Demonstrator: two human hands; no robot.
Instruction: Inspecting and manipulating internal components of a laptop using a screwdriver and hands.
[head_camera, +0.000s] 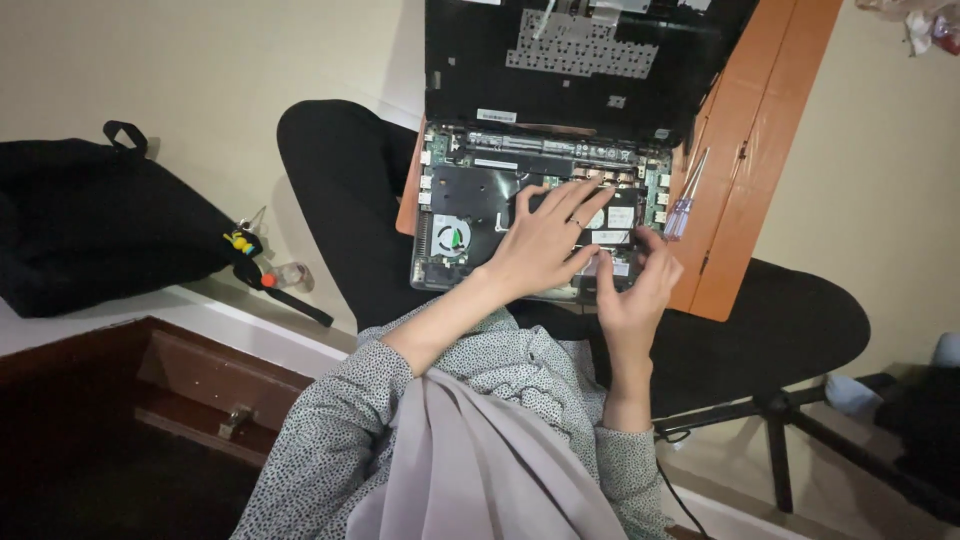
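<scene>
Resting both hands on an opened black laptop base (480, 215) with exposed grey circuit board
Left hand (548, 240) lies spread flat across the board's middle; right hand (640, 285) sits at the near edge, fingertips pressing down, nearer the purple-handled screwdriver (685, 205) lying lengthwise alongside

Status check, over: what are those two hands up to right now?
Left hand flat on opened laptop's circuit board, fingers spread. Right hand fingertips on board's near edge. Screwdriver beside laptop, untouched. Nothing blocking.

Both arms wear long sleeves (330, 430) of pale grey cloth speckled with small dark dots. A plain lilac-grey drape (480, 470) hangs at 6 o'clock. The left hand (545, 240) bears a thin ring (576, 221).
</scene>
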